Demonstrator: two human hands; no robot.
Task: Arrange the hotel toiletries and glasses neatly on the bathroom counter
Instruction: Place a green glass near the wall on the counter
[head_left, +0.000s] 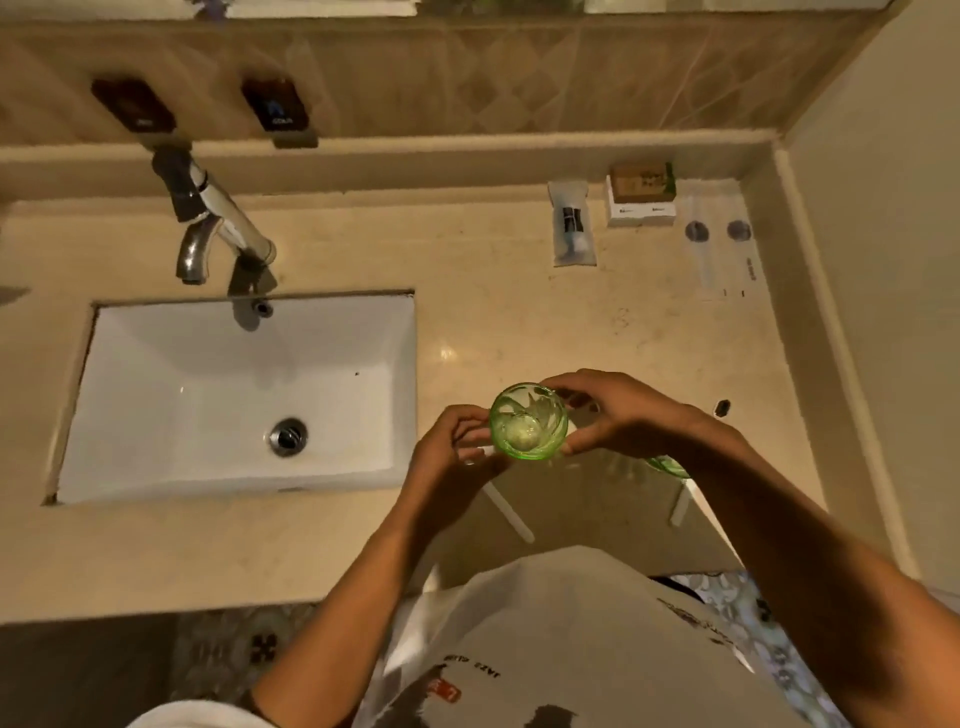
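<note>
A green glass (529, 422) is held upright above the counter, just right of the sink. My left hand (457, 447) grips its left side and my right hand (618, 415) grips its right side. A second green glass (667, 466) shows only as a sliver under my right forearm. At the back right of the counter lie a clear sachet with a dark tube (572, 223), a white box with a brown soap pack on it (642, 195), and a long clear packet (719, 239).
A white rectangular sink (156, 364) with a chrome tap (208, 223) fills the left. Two dark dispensers (275, 106) hang on the tiled wall. A white tray (511, 512) lies under my arms. A small dark object (722, 407) sits near the right wall.
</note>
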